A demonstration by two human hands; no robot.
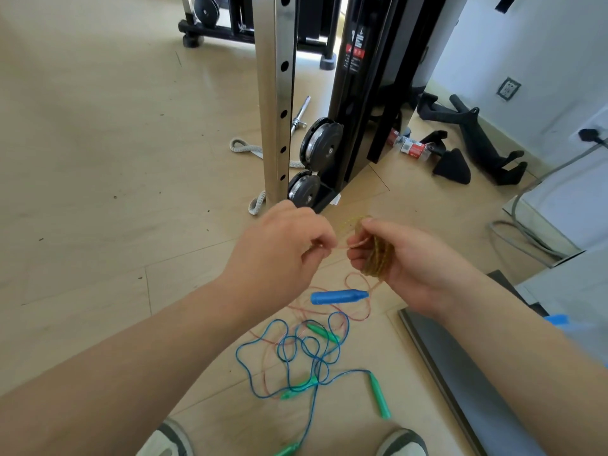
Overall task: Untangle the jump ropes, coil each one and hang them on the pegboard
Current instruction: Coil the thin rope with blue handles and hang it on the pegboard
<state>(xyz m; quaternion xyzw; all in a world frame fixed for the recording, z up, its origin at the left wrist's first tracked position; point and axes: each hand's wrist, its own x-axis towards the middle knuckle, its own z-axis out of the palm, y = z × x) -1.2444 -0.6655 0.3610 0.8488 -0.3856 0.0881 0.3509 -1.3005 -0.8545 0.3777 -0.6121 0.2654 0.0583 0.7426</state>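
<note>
Right hand [404, 258] grips coiled rope [378, 255]; left hand [283, 248] pinches its strand. Blue rope [296, 350] tangled on floor [98, 159] at lower centre; machine [355, 93] stands just beyond.

Nothing properly legible here. Red-and-white warning sticker [354, 54] on the black machine upright [358, 103], print way too tiny to make out, just a white down arrow [361, 30] above it. Red-and-white boxes [413, 149] on the floor, lettering too blurry as well.

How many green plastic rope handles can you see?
4 green plastic handles: one below the blue plastic handle, one amid the tangled blue cords, one to the right, one between the shoes. More could be hidden.
</note>
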